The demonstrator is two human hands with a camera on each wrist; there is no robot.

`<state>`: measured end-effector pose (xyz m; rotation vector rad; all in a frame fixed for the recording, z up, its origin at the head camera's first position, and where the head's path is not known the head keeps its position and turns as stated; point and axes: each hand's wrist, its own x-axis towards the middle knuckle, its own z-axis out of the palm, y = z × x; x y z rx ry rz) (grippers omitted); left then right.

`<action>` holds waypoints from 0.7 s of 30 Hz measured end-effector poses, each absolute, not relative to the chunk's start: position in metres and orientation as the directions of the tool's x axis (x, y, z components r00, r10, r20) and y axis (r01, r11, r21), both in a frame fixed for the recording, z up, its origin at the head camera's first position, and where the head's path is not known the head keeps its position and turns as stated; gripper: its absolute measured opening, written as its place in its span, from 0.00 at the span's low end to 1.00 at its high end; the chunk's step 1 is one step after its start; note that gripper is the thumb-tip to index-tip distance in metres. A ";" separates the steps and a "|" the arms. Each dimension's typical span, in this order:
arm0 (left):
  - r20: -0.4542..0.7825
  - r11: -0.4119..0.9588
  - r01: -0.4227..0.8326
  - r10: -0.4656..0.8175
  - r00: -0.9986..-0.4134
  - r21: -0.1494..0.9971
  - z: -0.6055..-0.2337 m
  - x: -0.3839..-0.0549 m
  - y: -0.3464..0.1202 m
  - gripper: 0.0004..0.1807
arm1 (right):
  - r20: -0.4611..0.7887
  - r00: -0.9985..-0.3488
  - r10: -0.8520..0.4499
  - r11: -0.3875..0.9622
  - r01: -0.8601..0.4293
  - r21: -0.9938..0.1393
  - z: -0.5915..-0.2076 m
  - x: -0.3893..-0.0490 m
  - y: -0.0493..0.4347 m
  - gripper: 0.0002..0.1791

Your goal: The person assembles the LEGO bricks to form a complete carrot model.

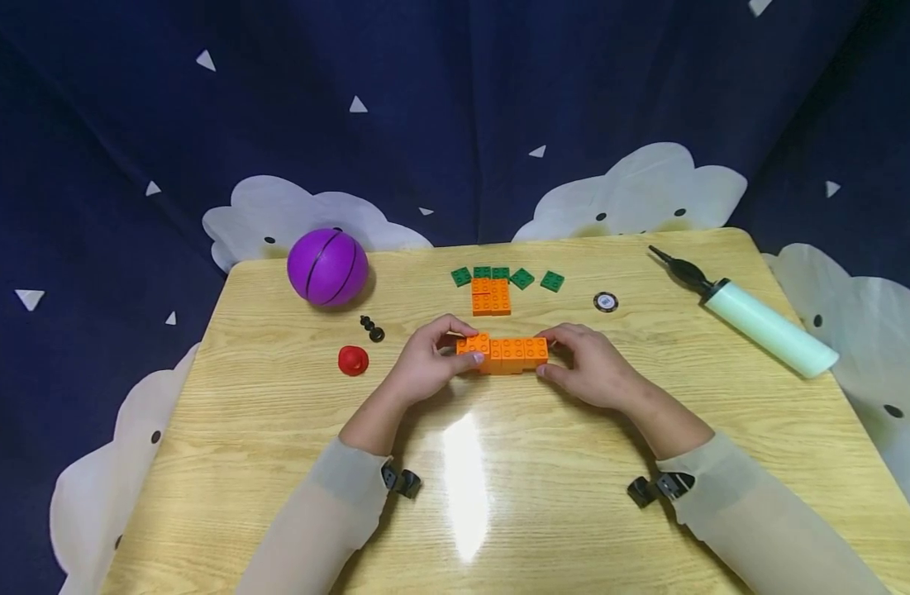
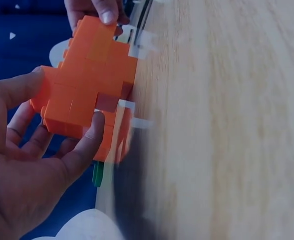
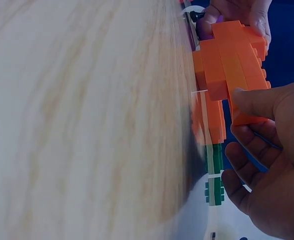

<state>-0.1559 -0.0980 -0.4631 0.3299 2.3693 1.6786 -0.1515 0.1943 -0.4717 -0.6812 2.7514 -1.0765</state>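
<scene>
A long build of orange toy building bricks [image 1: 512, 354] lies between both hands, its studs facing up and a raised brick near its left end. My left hand [image 1: 427, 361] grips that left end between thumb and fingers. At the opposite end, my right hand [image 1: 594, 368] pinches the build with thumb and fingertips. From the left wrist view, the smooth stepped side of the orange build [image 2: 82, 70] shows. Behind it stand more orange bricks [image 1: 492, 299], set side by side near several green bricks [image 1: 522, 278].
On the wooden table [image 1: 276, 463], a purple ball [image 1: 328, 267], a small black piece [image 1: 373, 329] and a red cap-like object [image 1: 353, 360] sit to the left. A black-and-white chip [image 1: 606, 302] and a pale green hand pump [image 1: 770, 329] lie to the right. Dark curtain [image 1: 455, 124] hangs behind.
</scene>
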 end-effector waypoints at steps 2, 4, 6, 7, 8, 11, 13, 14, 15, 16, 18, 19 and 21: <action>-0.055 0.315 0.046 0.305 -0.951 0.948 -0.464 -0.156 -0.098 0.14 | 0.055 -0.895 -0.442 0.652 -0.363 -0.666 -0.471 -0.152 0.194 0.25; -0.060 0.306 0.038 0.306 -0.950 0.951 -0.466 -0.157 -0.099 0.15 | 0.051 -0.896 -0.440 0.653 -0.359 -0.667 -0.470 -0.152 0.194 0.26; -0.063 0.297 0.033 0.310 -0.948 0.954 -0.467 -0.158 -0.100 0.16 | 0.049 -0.897 -0.439 0.654 -0.357 -0.667 -0.469 -0.152 0.194 0.26; -0.064 0.292 0.032 0.314 -0.947 0.956 -0.467 -0.158 -0.101 0.17 | 0.049 -0.897 -0.439 0.654 -0.356 -0.667 -0.469 -0.152 0.194 0.26; -0.064 0.285 0.031 0.320 -0.945 0.958 -0.467 -0.158 -0.102 0.17 | 0.050 -0.897 -0.439 0.654 -0.357 -0.667 -0.469 -0.152 0.194 0.26; -0.065 0.274 0.032 0.336 -0.940 0.961 -0.467 -0.160 -0.104 0.17 | 0.055 -0.896 -0.441 0.651 -0.362 -0.667 -0.469 -0.152 0.195 0.25; -0.060 0.270 0.038 0.345 -0.937 0.962 -0.467 -0.162 -0.104 0.16 | 0.057 -0.895 -0.443 0.650 -0.364 -0.668 -0.469 -0.152 0.195 0.25; -0.059 0.264 0.037 0.349 -0.935 0.964 -0.468 -0.163 -0.104 0.15 | 0.058 -0.894 -0.444 0.648 -0.365 -0.668 -0.469 -0.152 0.195 0.25; -0.059 0.258 0.037 0.353 -0.934 0.965 -0.468 -0.164 -0.105 0.15 | 0.060 -0.894 -0.444 0.647 -0.367 -0.669 -0.469 -0.152 0.195 0.25; -0.058 0.251 0.035 0.356 -0.933 0.967 -0.468 -0.166 -0.104 0.15 | 0.060 -0.894 -0.444 0.647 -0.366 -0.669 -0.469 -0.151 0.195 0.25; -0.058 0.235 0.029 0.354 -0.933 0.972 -0.469 -0.169 -0.104 0.16 | 0.058 -0.895 -0.443 0.646 -0.363 -0.671 -0.469 -0.151 0.195 0.25; -0.059 0.227 0.023 0.348 -0.935 0.974 -0.469 -0.171 -0.104 0.17 | 0.056 -0.895 -0.442 0.646 -0.361 -0.673 -0.469 -0.151 0.194 0.25; -0.059 0.221 0.017 0.333 -0.941 0.975 -0.469 -0.174 -0.103 0.19 | 0.052 -0.896 -0.441 0.649 -0.358 -0.672 -0.469 -0.151 0.195 0.25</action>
